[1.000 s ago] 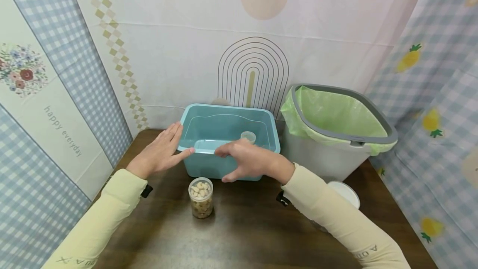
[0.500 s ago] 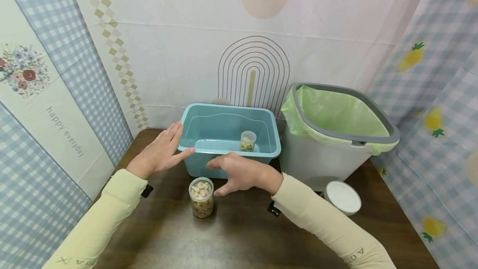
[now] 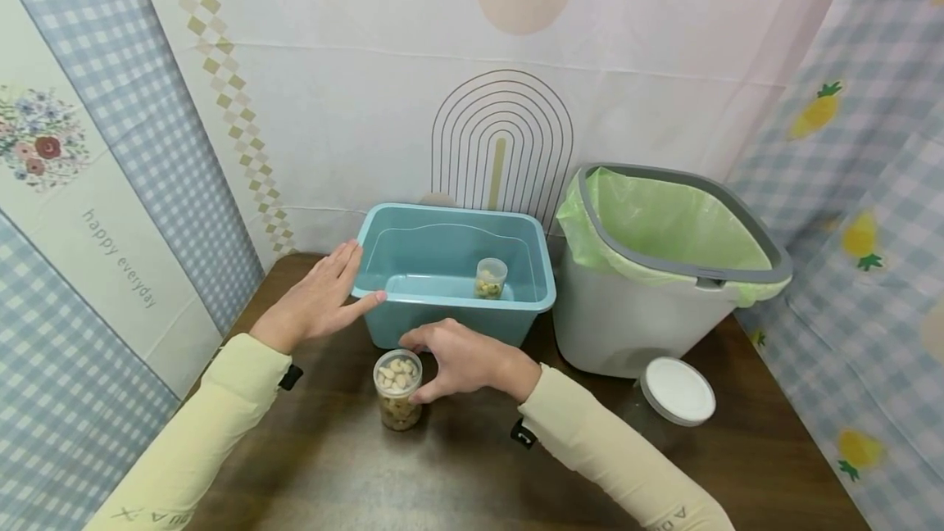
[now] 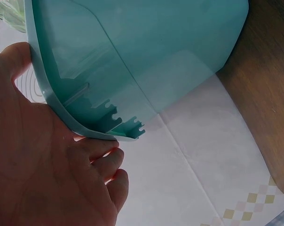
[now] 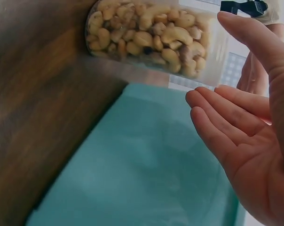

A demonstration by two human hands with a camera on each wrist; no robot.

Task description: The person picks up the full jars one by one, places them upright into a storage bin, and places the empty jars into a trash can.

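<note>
A clear jar of cashews [image 3: 399,408] stands upright on the dark wooden table, in front of a teal plastic bin [image 3: 401,319]. My right hand [image 3: 468,360] is at the jar's right side, thumb and fingers spread around its upper part. In the right wrist view, a gap shows between the long fingers [image 5: 222,110] and the jar, and the thumb tip is close to its top end. My left hand [image 3: 313,301], fingers extended, rests at the bin's left rim. The left wrist view has that palm [image 4: 43,155] along the rim's corner.
Inside the bin, at its right, stands a small clear cup [image 3: 490,279] with yellow-green contents. A white trash can [image 3: 627,326] with a green liner is to the bin's right. Before it sits a clear container with a white lid [image 3: 680,390]. Patterned cloth hangs behind and at both sides.
My right hand has moved from the bin's front rim, left and toward me, to the cashew jar. This uncovers the small cup and the white-lidded container. My left hand has stayed put.
</note>
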